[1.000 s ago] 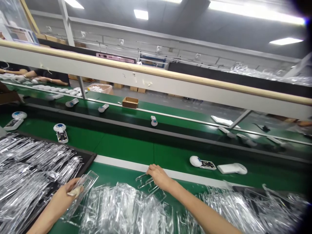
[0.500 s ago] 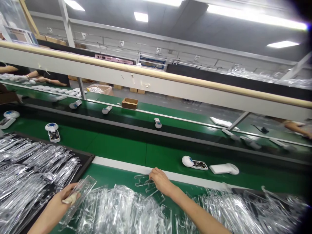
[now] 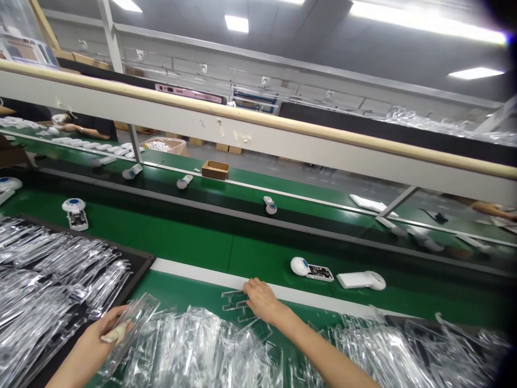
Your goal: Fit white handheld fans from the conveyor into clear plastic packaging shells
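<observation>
Head view, left to right: a co-worker's hands (image 3: 68, 127) work at the far end of a green conveyor belt (image 3: 189, 250). Nearer, a black tray (image 3: 147, 260) holds heaped clear plastic covers (image 3: 52, 275). The left hand (image 3: 105, 330) is closed around one clear cover (image 3: 135, 331), with a pale cloth (image 3: 115, 335) pressed against it. A loose pile of covers (image 3: 194, 345) lies on green belting just beside it. The right hand (image 3: 262, 300) rests palm down on another clear cover (image 3: 234, 300), fingers together; whether it grips, I cannot tell. White devices (image 3: 311, 268) sit past a white strip (image 3: 194, 273). Beyond stand a small cardboard box (image 3: 215, 170), a wooden handrail (image 3: 250, 121) and a grey wall (image 3: 177, 67) under ceiling lights (image 3: 236, 23).
</observation>
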A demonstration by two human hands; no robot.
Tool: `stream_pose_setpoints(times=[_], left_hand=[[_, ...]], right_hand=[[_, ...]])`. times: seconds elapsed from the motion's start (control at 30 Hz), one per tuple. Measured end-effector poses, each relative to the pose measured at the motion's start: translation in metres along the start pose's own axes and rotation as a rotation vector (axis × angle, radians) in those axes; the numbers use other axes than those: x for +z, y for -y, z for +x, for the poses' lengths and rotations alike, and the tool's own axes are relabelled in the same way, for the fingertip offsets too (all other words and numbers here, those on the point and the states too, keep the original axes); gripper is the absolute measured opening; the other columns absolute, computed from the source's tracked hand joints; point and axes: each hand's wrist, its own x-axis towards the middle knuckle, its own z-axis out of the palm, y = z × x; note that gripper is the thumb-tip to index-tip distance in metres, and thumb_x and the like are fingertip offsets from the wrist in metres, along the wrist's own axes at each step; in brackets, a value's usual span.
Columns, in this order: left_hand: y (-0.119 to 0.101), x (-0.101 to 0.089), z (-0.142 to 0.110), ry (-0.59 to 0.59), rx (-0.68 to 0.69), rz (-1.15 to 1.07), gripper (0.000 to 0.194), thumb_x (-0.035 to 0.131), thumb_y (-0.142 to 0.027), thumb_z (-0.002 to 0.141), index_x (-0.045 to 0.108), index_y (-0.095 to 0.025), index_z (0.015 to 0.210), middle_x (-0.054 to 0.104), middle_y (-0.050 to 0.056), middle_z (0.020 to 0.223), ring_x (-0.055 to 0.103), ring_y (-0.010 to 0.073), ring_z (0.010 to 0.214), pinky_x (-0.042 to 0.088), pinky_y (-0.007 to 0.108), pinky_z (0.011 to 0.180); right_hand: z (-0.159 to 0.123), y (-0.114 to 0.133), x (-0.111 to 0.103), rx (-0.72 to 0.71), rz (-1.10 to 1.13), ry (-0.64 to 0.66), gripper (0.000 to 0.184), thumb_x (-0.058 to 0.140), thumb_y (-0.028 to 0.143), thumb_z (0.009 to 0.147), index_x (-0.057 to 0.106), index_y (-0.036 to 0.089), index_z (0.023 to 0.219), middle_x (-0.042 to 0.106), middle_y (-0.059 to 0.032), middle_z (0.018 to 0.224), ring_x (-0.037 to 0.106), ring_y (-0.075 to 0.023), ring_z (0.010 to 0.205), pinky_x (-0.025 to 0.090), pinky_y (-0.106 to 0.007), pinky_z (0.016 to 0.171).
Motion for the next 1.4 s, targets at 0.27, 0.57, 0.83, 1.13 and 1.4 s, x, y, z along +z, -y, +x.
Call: stream_pose_setpoints(times=[0.27,0.57,0.83,1.13,1.4], left_hand=[[-0.012,0.005,-0.002,0.051,-0.018,0.007,0.046,0.071,-0.045,0.047,0.063,-0.024,0.087,0.073,0.003,0.088,0.065,0.0285,0.092,0.052,0.028,0.077],[-0.022,0.015,-0.009,0.033,0.078,0.061,0.040,0.072,-0.043,0.048,0.068,-0.025,0.084,0.073,0.000,0.085,0.066,0.0305,0.092,0.054,0.031,0.079],[-0.002,0.015,-0.009,0.037,0.131,0.051,0.045,0.071,-0.049,0.054,0.068,-0.023,0.091,0.073,0.005,0.089,0.066,0.0312,0.093,0.056,0.032,0.076],[-0.075,0.067,-0.031,0.282,0.526,0.693,0.035,0.036,-0.032,0.085,0.059,-0.032,0.112,0.067,0.001,0.108,0.061,0.0238,0.100,0.048,0.038,0.086],[-0.109,0.162,-0.069,0.491,1.263,0.889,0.037,0.056,-0.011,0.067,0.060,-0.028,0.100,0.051,0.005,0.132,0.047,0.0309,0.115,0.043,0.042,0.087]], right_hand=[[-0.007,-0.010,0.006,0.047,0.034,-0.031,0.018,0.045,0.007,0.081,0.059,0.017,0.087,0.061,-0.0073,0.095,0.052,-0.0217,0.095,0.034,-0.033,0.081],[0.024,0.015,0.000,-0.048,0.045,-0.059,0.017,0.047,0.015,0.086,0.061,0.016,0.096,0.059,-0.0095,0.103,0.049,-0.0240,0.101,0.034,-0.036,0.084],[0.006,0.006,0.009,-0.077,0.033,0.047,0.052,0.070,0.026,0.073,0.050,0.016,0.120,0.053,-0.0110,0.121,0.046,-0.0260,0.112,0.034,-0.039,0.094],[0.013,0.007,-0.019,0.127,0.021,0.186,0.026,0.062,0.036,0.082,0.061,0.015,0.098,0.062,-0.0057,0.106,0.058,-0.0206,0.098,0.046,-0.041,0.083],[-0.062,0.038,-0.047,0.147,0.236,0.270,0.020,0.059,0.030,0.074,0.066,0.016,0.087,0.070,-0.0093,0.090,0.064,-0.0268,0.084,0.047,-0.032,0.070]])
